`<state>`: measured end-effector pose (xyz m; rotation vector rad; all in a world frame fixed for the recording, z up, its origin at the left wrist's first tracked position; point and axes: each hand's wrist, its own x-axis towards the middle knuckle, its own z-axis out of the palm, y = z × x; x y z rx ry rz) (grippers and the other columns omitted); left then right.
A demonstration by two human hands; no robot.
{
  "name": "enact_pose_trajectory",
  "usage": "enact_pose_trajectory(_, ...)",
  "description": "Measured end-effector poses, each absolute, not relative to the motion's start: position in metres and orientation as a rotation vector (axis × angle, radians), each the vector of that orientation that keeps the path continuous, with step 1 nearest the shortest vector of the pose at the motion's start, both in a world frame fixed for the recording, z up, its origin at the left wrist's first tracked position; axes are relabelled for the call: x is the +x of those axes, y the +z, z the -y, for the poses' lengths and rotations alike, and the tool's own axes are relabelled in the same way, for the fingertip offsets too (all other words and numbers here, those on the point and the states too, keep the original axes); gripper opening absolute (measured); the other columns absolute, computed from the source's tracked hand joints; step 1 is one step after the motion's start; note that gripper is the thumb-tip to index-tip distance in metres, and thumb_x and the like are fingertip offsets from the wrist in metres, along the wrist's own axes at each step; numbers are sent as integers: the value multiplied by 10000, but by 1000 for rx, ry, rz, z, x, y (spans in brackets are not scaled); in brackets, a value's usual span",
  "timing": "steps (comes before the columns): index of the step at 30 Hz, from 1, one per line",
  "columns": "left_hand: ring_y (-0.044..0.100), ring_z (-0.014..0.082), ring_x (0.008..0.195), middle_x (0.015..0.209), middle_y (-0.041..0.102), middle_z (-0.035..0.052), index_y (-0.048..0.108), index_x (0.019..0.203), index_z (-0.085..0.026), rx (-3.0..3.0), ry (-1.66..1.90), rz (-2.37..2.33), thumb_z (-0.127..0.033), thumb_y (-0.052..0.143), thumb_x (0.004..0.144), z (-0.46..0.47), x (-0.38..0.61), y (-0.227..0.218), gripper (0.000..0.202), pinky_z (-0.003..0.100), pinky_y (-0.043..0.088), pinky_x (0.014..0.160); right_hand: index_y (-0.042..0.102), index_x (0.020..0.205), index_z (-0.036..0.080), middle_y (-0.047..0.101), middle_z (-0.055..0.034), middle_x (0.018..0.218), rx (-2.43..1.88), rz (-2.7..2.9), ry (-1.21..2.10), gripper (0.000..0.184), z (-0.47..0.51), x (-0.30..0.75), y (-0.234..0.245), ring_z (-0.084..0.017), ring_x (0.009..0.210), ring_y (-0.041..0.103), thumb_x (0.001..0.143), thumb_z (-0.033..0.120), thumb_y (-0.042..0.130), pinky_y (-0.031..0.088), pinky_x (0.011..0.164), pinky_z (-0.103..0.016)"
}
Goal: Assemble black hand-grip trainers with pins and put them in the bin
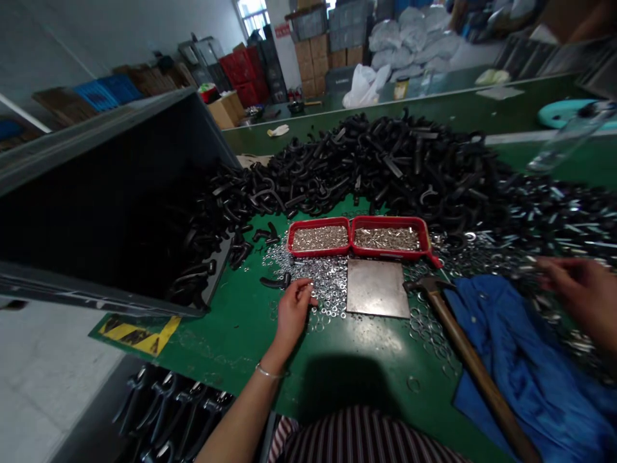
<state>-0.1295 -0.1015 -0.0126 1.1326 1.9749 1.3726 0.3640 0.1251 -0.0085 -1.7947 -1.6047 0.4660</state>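
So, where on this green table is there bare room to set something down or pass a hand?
Bare table lies between the black bin and your left hand, and also below the metal plate, beside the hammer. It is crowded behind the red tray, at the heap of black curved pieces, and around the loose washers.

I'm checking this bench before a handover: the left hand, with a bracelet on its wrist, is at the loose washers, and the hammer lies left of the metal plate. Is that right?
Not quite: the head view shows the hammer lying right of the metal plate, not left of it. The left hand, with its bracelet, is at the loose washers, as you said.
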Motion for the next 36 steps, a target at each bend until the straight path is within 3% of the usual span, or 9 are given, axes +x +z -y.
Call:
enact_pose_trajectory(2,656,154,660,699,673,-3,664,1088,-175,918,1439,-1764,-417,656,873,95,-126,-5,324,281,503,742,723,840,210,697,-128,691,-1803,1560,503,324,-120,334,7,-186,553,558,855,522,639,376,622,-399)
enact_pose_trajectory(6,673,125,726,810,692,18,680,1041,-150,557,1471,-1353,-403,769,776,78,-110,-1,377,270,529,791,654,917,222,703,-105,1148,-1369,1458,873,314,-117,276,13,-185,817,665,799,511,688,526,767,-364)
enact_pose_trajectory(7,678,122,755,830,694,23,684,1032,-147,507,1456,-1291,-377,793,757,75,-105,-1,375,269,531,821,645,935,227,686,-91,1184,-1338,1468,912,324,-119,268,8,-189,843,666,778,505,704,541,775,-364)
enact_pose_trajectory(13,685,129,766,771,682,16,678,1048,-147,456,1326,-1115,-309,830,732,70,-75,-1,386,280,539,863,650,1056,226,699,-56,923,-1449,1690,870,322,-113,259,-24,-214,752,649,847,463,592,545,753,-392)
enact_pose_trajectory(20,708,164,811,1005,720,70,620,1000,-178,690,1224,-1077,-385,721,838,62,-35,-5,281,319,540,811,653,1012,236,695,-79,1044,-1382,1964,551,226,-91,244,-15,-254,998,638,915,359,491,474,937,-421)
enact_pose_trajectory(23,700,176,775,832,717,45,633,1030,-171,931,1172,-1229,-388,662,878,50,-19,-11,267,310,525,779,649,1036,220,692,-94,1026,-1471,1989,544,241,-98,230,-11,-264,955,640,911,356,495,487,899,-424)
enact_pose_trajectory(25,691,180,779,818,707,38,640,1057,-179,1114,1159,-1336,-361,606,915,42,-12,-17,234,317,518,778,643,1086,201,673,-123,1058,-1499,2005,494,280,-109,224,-14,-285,979,624,908,374,513,490,894,-439)
enact_pose_trajectory(30,603,226,1117,1072,697,61,686,997,-223,1686,1103,-1383,-288,581,937,24,-2,-30,138,392,425,1004,610,1240,181,590,-173,1217,-1501,2091,159,356,-142,227,-22,-326,1157,520,933,283,462,421,999,-481)
enact_pose_trajectory(36,616,204,985,990,709,43,672,1005,-213,1843,1064,-1378,-278,572,954,21,0,-37,129,383,413,974,681,975,210,662,-135,1015,-1523,2176,200,186,-162,238,-15,-327,1017,556,880,326,571,440,913,-463)
